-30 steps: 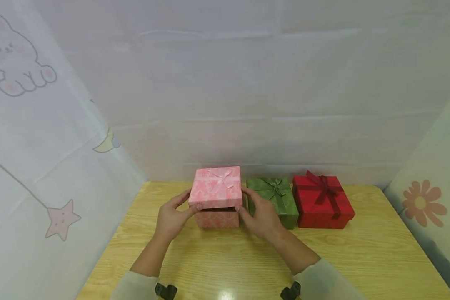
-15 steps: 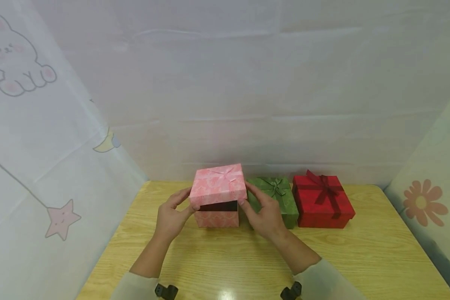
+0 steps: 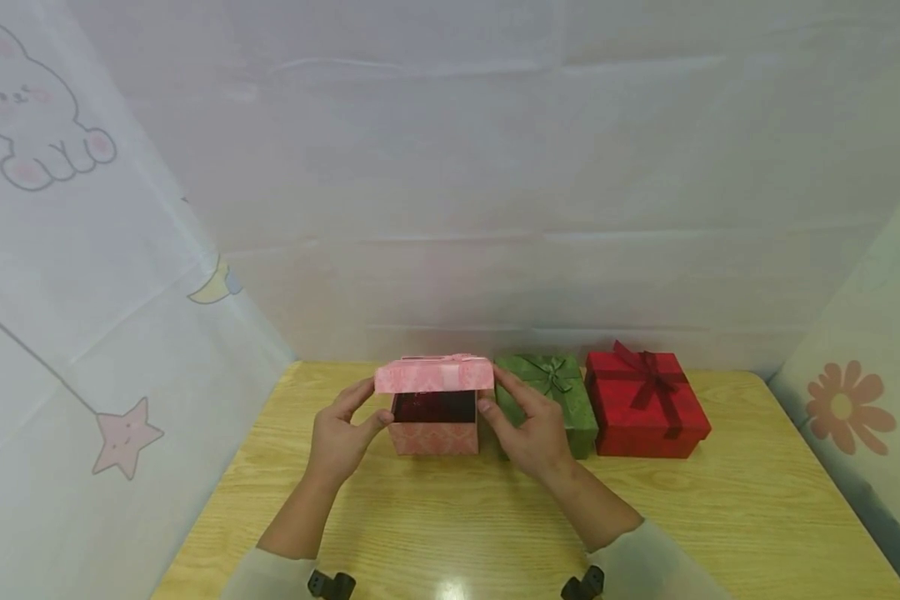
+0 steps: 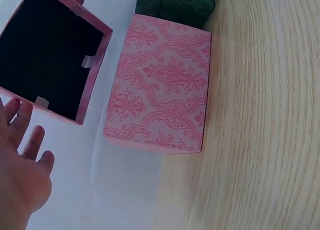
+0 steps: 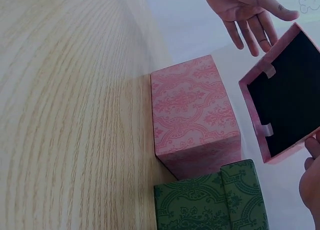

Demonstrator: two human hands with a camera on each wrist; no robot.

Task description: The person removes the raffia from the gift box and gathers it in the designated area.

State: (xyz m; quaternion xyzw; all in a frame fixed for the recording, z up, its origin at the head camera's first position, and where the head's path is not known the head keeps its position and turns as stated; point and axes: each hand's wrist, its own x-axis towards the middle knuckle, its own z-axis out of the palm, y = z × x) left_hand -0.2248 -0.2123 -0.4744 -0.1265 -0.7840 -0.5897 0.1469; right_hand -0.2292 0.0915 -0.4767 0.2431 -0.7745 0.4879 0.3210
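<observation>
The pink patterned lid (image 3: 435,377) of a gift box is raised between two hands, its top seen almost edge-on in the head view. Left hand (image 3: 341,437) holds its left side; right hand (image 3: 532,433) holds its right side. Below sits the pink box base (image 3: 435,439), with a dark gap between it and the lid. Both wrist views show the lid's black inside (image 4: 50,50) and small tabs on its inner walls. In the right wrist view, the left hand's fingers (image 5: 260,32) meet the lid's side, and the right hand (image 5: 312,175) is partly cut off.
Just right of the pink base stands a green gift box (image 3: 547,396) with a bow, close to the right hand. Beyond it is a red gift box (image 3: 645,404). A pale curtain (image 3: 450,208) hangs behind the wooden table (image 3: 435,517).
Both hands have lifted the lid and tipped it. Its right side rose first, then it levelled out. The dark gap above the base has widened. Green and red boxes stay put.
</observation>
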